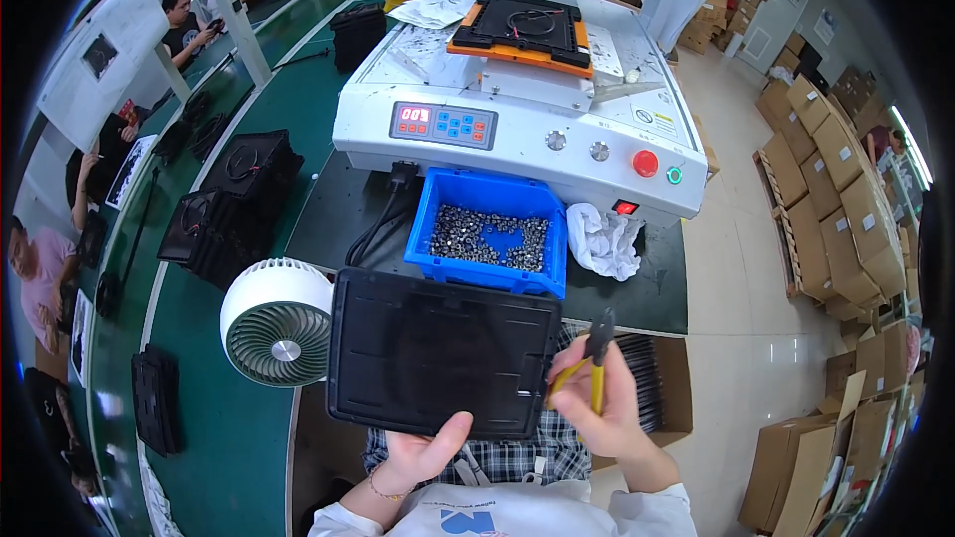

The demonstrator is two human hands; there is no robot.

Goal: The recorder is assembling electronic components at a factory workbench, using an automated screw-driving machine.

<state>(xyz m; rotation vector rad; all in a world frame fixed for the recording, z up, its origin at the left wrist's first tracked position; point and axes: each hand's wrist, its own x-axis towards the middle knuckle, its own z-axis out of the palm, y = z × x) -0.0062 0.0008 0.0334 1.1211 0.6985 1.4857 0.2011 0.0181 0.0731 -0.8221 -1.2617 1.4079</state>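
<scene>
Left hand grips the black plastic tray by its near edge, thumb on top, holding it up over the lap, long axis running left to right, face tilted toward the camera. Right hand is closed around yellow-handled pliers, nose pointing up at the tray's right edge. Beyond, the green bench carries a white fan, a blue bin of small metal parts and a white machine; cardboard boxes line the factory floor on the right.

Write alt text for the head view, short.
A person's left hand holds a black plastic tray while the right hand grips yellow-handled pliers at its right edge. Behind sit a blue bin of small metal parts, a white fan and a white machine.
</scene>
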